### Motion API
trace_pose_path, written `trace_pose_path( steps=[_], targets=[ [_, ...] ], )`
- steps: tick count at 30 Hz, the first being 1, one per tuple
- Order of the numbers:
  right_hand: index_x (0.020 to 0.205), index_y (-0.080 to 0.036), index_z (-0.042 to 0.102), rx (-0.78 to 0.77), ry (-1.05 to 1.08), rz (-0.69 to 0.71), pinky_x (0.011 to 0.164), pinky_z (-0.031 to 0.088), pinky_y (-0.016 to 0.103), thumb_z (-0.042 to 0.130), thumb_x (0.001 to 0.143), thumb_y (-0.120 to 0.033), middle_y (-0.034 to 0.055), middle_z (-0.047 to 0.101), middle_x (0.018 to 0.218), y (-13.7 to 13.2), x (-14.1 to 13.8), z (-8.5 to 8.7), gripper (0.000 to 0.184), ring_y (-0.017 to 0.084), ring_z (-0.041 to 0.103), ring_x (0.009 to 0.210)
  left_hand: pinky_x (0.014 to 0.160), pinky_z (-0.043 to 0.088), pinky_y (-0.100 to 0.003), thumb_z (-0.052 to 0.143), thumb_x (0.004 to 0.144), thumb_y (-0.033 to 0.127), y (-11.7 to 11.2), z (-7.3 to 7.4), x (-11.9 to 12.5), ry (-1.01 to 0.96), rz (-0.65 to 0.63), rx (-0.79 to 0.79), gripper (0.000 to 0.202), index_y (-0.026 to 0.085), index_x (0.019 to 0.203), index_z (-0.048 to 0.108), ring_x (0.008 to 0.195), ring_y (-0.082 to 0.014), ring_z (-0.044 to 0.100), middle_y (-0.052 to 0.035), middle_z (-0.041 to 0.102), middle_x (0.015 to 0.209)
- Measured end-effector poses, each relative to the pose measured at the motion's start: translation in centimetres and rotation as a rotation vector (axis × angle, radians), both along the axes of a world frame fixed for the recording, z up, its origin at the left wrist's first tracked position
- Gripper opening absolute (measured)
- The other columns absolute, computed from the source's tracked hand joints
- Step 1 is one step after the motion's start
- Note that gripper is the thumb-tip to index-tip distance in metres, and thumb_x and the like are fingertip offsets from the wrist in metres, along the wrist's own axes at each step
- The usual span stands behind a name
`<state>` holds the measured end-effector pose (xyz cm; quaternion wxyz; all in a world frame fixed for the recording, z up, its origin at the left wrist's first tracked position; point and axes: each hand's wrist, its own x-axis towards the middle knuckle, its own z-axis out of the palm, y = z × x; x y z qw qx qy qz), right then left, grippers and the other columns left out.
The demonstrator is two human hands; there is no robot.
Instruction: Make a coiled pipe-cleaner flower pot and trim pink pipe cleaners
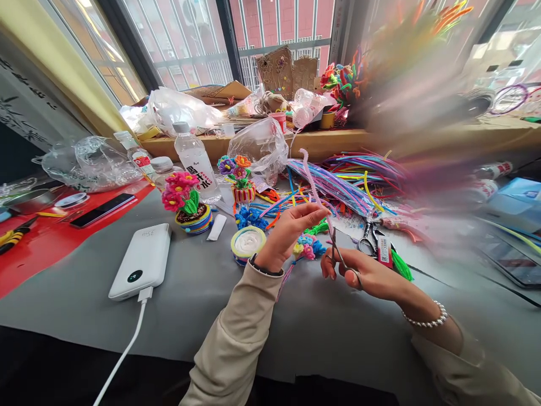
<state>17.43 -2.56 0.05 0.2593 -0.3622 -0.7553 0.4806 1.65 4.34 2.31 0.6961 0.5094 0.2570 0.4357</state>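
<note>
My left hand (291,234) pinches a fuzzy pale-pink pipe cleaner (310,177), whose upper part sticks up above my fingers. In my right hand (367,273) is a pair of scissors (337,254), my fingers in the handles and the blades pointing up, close to my left fingertips. Whether the blades touch the pipe cleaner I cannot tell. Below my hands lies a small bunch of pipe-cleaner flowers (306,247). Left of my left wrist stands a round pot (248,243) wrapped in coloured bands with a white filling.
Two finished flower pots, one with pink flowers (182,194), stand further left. A white power bank (141,262) with a cable lies at front left. Bundles of pipe cleaners (333,183) spread behind my hands, with pliers (372,237) to the right. Water bottles (196,160) stand behind. The right side is blurred.
</note>
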Motion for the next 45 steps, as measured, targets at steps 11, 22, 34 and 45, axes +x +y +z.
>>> trace_pose_path(
  steps=[11,22,34,45],
  targets=[
    [0.069,-0.016,0.045,-0.064,0.055,-0.003,0.058,0.031,0.024,0.031,0.066,-0.075,0.0022,0.047,0.072,-0.2,-0.2,0.0,0.061,0.012,0.04,0.065,0.071,0.037,-0.021,0.071,0.06,0.028,0.1,-0.3,0.2,-0.028,0.001,-0.061,0.012,0.019,0.067,0.067,0.071,-0.0067,0.051,0.0026,0.06,0.073],
    [0.062,-0.015,0.044,-0.124,0.13,-0.069,0.058,0.031,0.024,0.036,0.067,-0.072,0.0015,0.045,0.064,-0.1,-0.3,-0.2,0.058,0.01,0.039,0.06,0.068,0.036,-0.021,0.074,0.055,0.028,0.0,-0.2,0.6,-0.076,0.085,-0.125,0.014,0.019,0.064,0.067,0.069,-0.0069,0.05,0.0024,0.061,0.071],
    [0.058,-0.015,0.045,-0.136,0.16,-0.158,0.05,0.029,0.023,0.039,0.07,-0.068,-0.0001,0.044,0.057,-0.1,-0.5,-0.7,0.054,0.007,0.036,0.051,0.067,0.035,-0.02,0.072,0.058,0.026,0.1,-0.4,0.7,-0.122,0.116,-0.141,0.012,0.019,0.066,0.066,0.068,-0.0058,0.05,0.0035,0.062,0.072],
    [0.062,-0.015,0.047,-0.132,-0.001,-0.184,0.051,0.027,0.023,0.037,0.071,-0.068,0.0001,0.043,0.059,0.0,-0.4,-1.1,0.055,0.008,0.034,0.054,0.069,0.04,-0.021,0.072,0.058,0.024,0.1,0.2,0.6,-0.21,0.142,-0.134,0.016,0.016,0.067,0.063,0.062,-0.0048,0.053,0.005,0.058,0.064]
  ],
)
